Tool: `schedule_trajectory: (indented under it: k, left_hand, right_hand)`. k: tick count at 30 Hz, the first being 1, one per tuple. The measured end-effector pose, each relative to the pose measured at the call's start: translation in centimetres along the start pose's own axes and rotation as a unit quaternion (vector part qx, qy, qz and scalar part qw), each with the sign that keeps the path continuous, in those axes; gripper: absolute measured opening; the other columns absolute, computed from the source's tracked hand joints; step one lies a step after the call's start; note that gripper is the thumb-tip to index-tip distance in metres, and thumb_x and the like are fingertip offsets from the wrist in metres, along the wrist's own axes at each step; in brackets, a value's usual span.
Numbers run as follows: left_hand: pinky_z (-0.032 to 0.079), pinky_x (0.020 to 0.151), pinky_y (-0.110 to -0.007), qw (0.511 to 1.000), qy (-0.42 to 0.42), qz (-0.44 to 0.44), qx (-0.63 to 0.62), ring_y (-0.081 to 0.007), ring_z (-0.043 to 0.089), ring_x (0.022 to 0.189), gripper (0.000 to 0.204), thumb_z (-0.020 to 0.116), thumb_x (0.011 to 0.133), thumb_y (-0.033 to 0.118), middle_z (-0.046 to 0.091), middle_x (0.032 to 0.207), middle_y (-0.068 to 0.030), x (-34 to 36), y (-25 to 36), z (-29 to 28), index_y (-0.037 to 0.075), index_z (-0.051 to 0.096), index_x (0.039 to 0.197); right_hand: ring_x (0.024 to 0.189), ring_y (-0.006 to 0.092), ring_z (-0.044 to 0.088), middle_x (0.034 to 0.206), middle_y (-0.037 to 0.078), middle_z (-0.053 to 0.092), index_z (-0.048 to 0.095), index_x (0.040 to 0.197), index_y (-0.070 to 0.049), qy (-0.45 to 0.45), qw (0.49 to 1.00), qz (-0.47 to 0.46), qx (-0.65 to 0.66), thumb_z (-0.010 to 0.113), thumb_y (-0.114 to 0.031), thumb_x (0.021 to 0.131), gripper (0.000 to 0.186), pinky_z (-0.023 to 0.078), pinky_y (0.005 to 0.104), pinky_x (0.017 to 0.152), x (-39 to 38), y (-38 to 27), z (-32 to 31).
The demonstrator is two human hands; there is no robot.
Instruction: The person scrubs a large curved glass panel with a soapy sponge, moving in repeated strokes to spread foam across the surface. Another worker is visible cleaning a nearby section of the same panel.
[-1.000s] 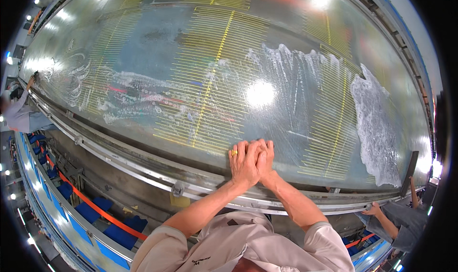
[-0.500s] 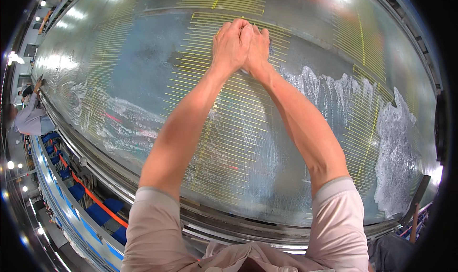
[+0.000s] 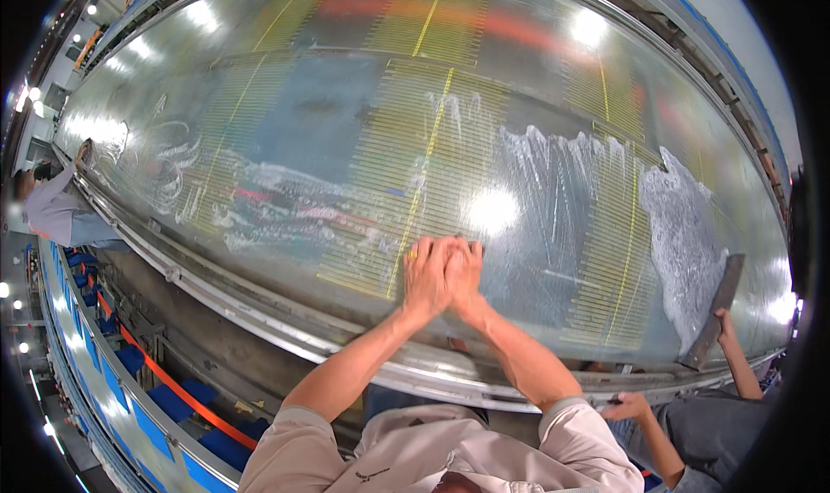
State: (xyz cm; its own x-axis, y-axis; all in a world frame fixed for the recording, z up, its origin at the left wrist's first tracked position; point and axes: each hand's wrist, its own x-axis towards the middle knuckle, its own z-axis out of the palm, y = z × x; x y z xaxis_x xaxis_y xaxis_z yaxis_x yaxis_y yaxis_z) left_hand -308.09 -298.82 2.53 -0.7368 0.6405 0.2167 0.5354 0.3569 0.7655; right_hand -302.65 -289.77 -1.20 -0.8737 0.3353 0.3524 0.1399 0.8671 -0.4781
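Observation:
My left hand (image 3: 425,275) and my right hand (image 3: 464,272) press side by side, thumbs together, on a large wet shiny panel (image 3: 320,104) printed with yellow line patterns. Both sets of fingers curl downward over the surface near the panel's close edge. Whatever lies beneath them is hidden. White suds (image 3: 553,173) streak the panel right of my hands, and a thick foam patch (image 3: 687,233) spreads farther right. More smeared foam (image 3: 303,195), tinged pink, lies to the left.
A co-worker's hand (image 3: 724,323) at the right holds a long dark bar (image 3: 718,311) against the foam. Another person (image 3: 56,203) reaches onto the panel's far left. A metal rail (image 3: 259,320) edges the near side; an orange strip (image 3: 173,363) and blue panels run below left.
My hands have slid together from the far part of the panel back toward me. At the right, the co-worker's arms and dark bar have come farther into view.

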Motion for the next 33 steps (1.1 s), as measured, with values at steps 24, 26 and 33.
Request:
schedule_trajectory:
  k: [24, 26, 33]
  left_hand:
    - [0.047, 0.095, -0.051, 0.995, 0.06, 0.078, -0.004, -0.0395, 0.064, 0.104, 0.033, 0.047, 0.103, 0.032, 0.069, 0.107, -0.0188, 32.8, -12.0, 1.2, 0.008, 0.068, 0.113]
    - [0.049, 0.095, -0.05, 0.995, 0.069, 0.076, 0.006, -0.0403, 0.065, 0.105, 0.036, 0.045, 0.103, 0.032, 0.071, 0.107, -0.0204, 35.0, -12.1, 0.9, 0.006, 0.069, 0.112]
    - [0.046, 0.096, -0.052, 0.999, 0.017, 0.051, 0.005, -0.0401, 0.062, 0.105, 0.032, 0.045, 0.105, 0.033, 0.069, 0.106, -0.0175, 25.0, -10.6, 0.0, 0.009, 0.065, 0.114]
  right_hand:
    - [0.098, 0.0309, 0.065, 0.094, 0.01, 0.071, 0.068, 0.097, -0.006, 0.064, 0.994, -0.014, -0.088, 0.068, -0.027, 0.086, 0.023, 0.04, 0.0465, 0.081, 31.3, 10.4, 8.4]
    - [0.098, 0.0308, 0.066, 0.091, 0.01, 0.072, 0.069, 0.093, -0.006, 0.087, 0.99, -0.031, -0.106, 0.07, -0.025, 0.083, 0.022, 0.041, 0.0471, 0.08, 33.4, 10.9, 8.7]
    - [0.102, 0.0297, 0.063, 0.101, 0.009, 0.069, 0.066, 0.1, -0.008, 0.047, 0.995, -0.003, -0.085, 0.07, -0.029, 0.085, 0.026, 0.04, 0.0457, 0.082, 24.2, 7.7, 8.3]
